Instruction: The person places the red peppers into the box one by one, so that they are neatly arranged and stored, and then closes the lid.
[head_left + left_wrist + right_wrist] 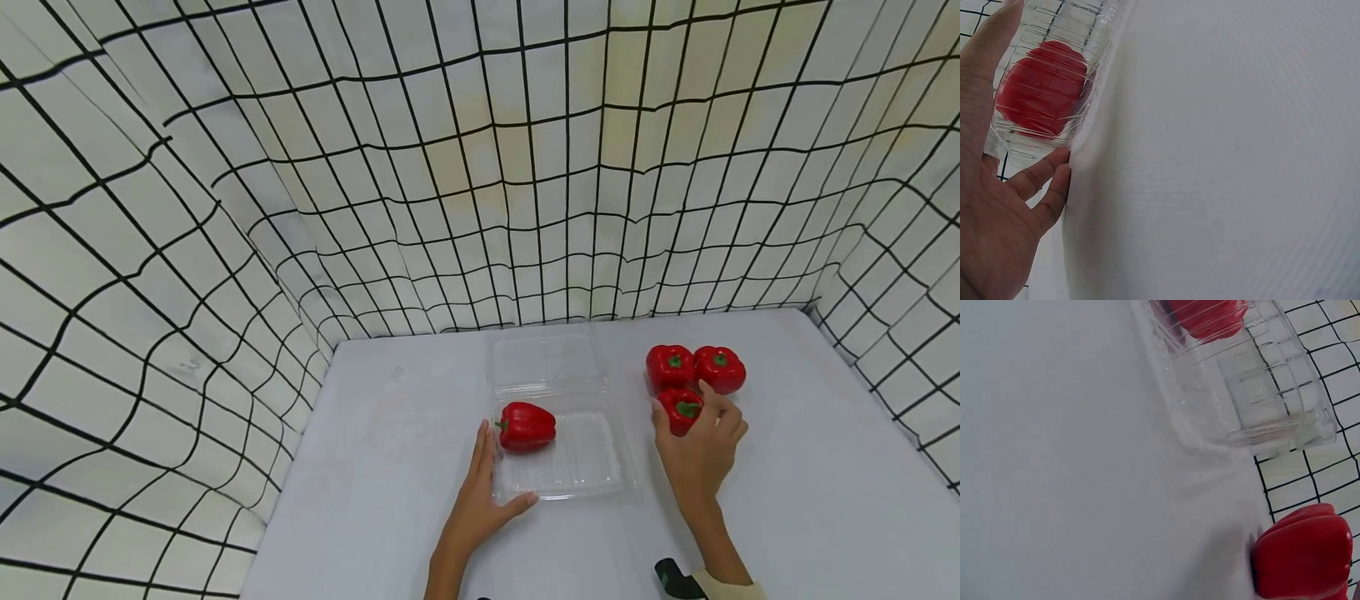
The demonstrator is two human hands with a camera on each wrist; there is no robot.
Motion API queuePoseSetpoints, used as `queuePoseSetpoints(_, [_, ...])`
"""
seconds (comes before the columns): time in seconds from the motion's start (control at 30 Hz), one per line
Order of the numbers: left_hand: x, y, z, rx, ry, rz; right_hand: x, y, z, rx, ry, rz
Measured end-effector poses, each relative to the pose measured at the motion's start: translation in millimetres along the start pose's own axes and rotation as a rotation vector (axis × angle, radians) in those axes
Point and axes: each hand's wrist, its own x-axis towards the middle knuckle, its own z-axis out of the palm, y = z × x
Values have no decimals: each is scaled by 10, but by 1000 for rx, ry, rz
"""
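A clear plastic clamshell container (592,479) lies with its lid folded back, and one red bell pepper (527,427) rests on its side in the left of its base. My left hand (474,508) is at the container's front left corner, fingers extended along the left side and thumb by the front edge. To the right, my right hand (701,450) grips a red bell pepper (681,412) with a green stem, thumb on its left and fingers on its right. The right wrist view shows a pepper (1304,553) at the lower right; hardly any of the hand appears there.
Two more red bell peppers (670,367) sit side by side just behind the gripped one. The white table (390,467) is bordered at the back and sides by black netting (525,208) over pale sheeting. A dark band (678,579) shows at the right wrist.
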Motion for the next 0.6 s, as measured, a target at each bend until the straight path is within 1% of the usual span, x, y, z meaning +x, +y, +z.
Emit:
queuePoseSetpoints(0.1, [15,-1,6,5,2,3,-13,80,-6,-27,-28,51])
queuePoseSetpoints(0.2, [8,-7,7,6,-1,-6,-44,142,8,-52,-57,81])
queuePoseSetpoints(0.47, [7,4,7,11,2,-4,-109,238,66,-95,-111,102])
queuePoseSetpoints(0.6, [5,6,6,14,2,-3,-134,267,89,-89,-124,111])
